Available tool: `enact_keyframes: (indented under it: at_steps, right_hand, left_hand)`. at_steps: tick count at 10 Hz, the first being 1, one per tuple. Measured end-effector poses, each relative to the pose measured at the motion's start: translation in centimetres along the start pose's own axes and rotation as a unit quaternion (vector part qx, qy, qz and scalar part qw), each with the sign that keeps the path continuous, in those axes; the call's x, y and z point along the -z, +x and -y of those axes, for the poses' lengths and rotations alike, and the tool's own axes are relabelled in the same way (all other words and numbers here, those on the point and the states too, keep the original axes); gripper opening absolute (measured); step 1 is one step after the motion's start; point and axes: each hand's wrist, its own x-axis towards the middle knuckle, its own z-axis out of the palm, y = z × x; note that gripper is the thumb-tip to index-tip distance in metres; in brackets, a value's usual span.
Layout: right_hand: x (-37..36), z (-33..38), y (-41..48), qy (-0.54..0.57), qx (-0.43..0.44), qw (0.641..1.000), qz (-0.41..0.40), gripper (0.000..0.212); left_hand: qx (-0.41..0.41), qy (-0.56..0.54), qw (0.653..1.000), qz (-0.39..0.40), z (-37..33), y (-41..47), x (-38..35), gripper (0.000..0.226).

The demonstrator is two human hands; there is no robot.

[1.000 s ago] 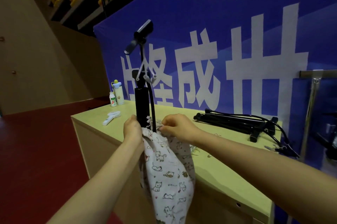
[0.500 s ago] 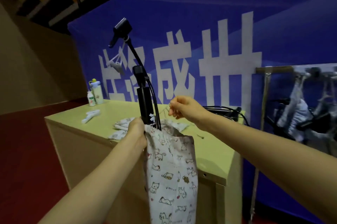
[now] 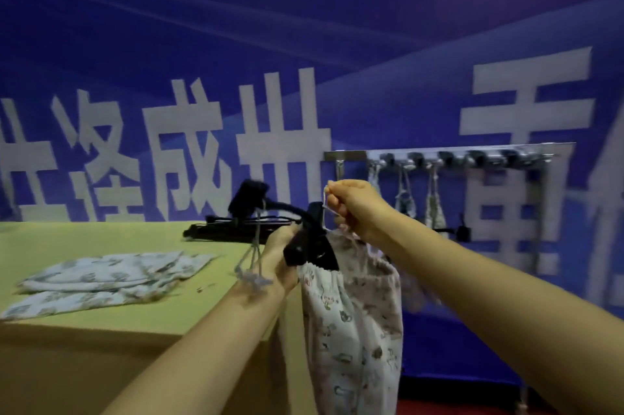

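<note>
A white cat-print drawstring bag [image 3: 351,330] hangs in front of me off the table's right end. A black stand [image 3: 304,242] sticks out of its gathered mouth and tilts to the left, its head [image 3: 248,198] up at the left. My left hand [image 3: 282,256] grips the bag's neck around the stand, with a loose cord [image 3: 251,266] dangling over my wrist. My right hand [image 3: 351,207] is raised above the bag and pinches the other drawstring [image 3: 326,198], pulling it up.
More cat-print bags [image 3: 108,274] lie flat on the yellow-green table [image 3: 84,239]. A folded black tripod [image 3: 236,229] lies at the table's back edge. To the right a metal rack [image 3: 456,153] carries several hanging bags [image 3: 432,208]. A blue banner [image 3: 304,43] fills the background.
The view has swung right, bringing the rack in. The stand has tipped from upright to leaning left. My right hand has risen with the drawstring and the bag's mouth has gathered.
</note>
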Motion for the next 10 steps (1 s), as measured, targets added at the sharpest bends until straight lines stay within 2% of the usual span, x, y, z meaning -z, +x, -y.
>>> enact_keyframes:
  at_steps: [1,2,3,4,6,7,8,9,10]
  right_hand:
    - [3.8,0.3,0.3,-0.056,0.011,0.994,-0.088,0.037]
    - [7.6,0.5,0.4,-0.07,-0.006,0.986,-0.15,0.038]
    - [10.3,0.5,0.6,-0.007,-0.045,0.985,-0.164,0.036]
    - [12.4,1.0,1.4,-0.009,-0.038,0.984,-0.171,0.033]
    - [15.5,2.3,1.9,-0.107,0.019,0.98,-0.168,0.034]
    - [17.5,2.1,2.6,-0.163,0.013,0.964,-0.209,0.032]
    - [19.5,1.6,3.3,-0.189,-0.004,0.951,-0.243,0.022]
    - [21.6,1.0,4.3,-0.183,-0.016,0.948,-0.259,0.022]
    - [23.2,0.7,5.0,-0.18,-0.025,0.95,-0.255,0.038]
  left_hand:
    - [-0.004,0.094,0.995,-0.016,1.6,3.0,-2.3,0.031]
    - [0.002,0.094,0.995,0.024,3.0,4.8,-5.1,0.021]
    - [0.037,0.074,0.994,0.067,4.0,5.0,-8.2,0.036]
    - [0.057,0.069,0.993,0.082,5.1,5.3,-11.1,0.032]
    - [0.081,0.102,0.987,0.094,7.3,8.7,-15.0,0.047]
    - [0.093,0.094,0.989,0.069,8.2,10.9,-17.1,0.043]
    - [0.1,0.075,0.988,0.094,8.5,12.0,-19.0,0.043]
    - [0.089,0.065,0.991,0.071,9.0,13.4,-21.5,0.038]
    - [0.07,0.04,0.995,0.06,11.0,17.1,-24.0,0.043]
